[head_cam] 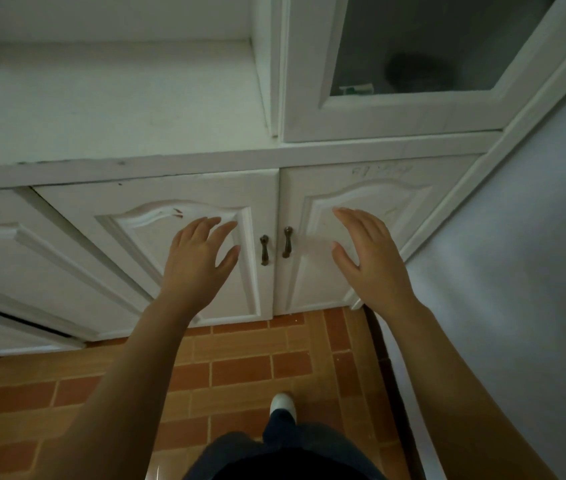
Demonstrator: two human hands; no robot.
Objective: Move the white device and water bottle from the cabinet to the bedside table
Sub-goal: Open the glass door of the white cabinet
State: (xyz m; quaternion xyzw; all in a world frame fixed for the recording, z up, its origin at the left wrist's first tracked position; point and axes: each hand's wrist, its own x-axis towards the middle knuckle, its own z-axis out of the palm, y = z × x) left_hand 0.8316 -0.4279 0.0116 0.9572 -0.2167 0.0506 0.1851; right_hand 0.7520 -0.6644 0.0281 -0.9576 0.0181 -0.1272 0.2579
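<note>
You are standing in front of a white wooden cabinet (205, 157), and its pair of small dark metal door handles (275, 250) is the landmark to steer by. Your left hand (195, 260) hangs just left of those handles, in front of the left lower door (184, 216) with its raised arched panel; the fingers are spread and loose, grasping nothing, and whether they touch the door cannot be told. Your right hand (368, 254) hangs just right of the handles, before the matching right lower door (371, 195), its fingers likewise splayed and empty, the thumb pointing toward the handles. Neither hand is on a handle, and both lower doors stand closed. Above the handles and to the left lies a bare white open shelf (108, 98). Above them and to the right is a glass-fronted upper door (413, 46); behind its pane a dim dark rounded shape (418, 69) and a small white-and-green item (356, 89) show, too blurred to identify. The white device and the water bottle cannot be made out with certainty anywhere here. Below the handles lies a floor of orange and red brick-pattern tiles (240, 368), where your white shoe (283, 403) pokes out from dark trousers (274, 455). Far right of the handles rises a plain pale wall (534, 271).
</note>
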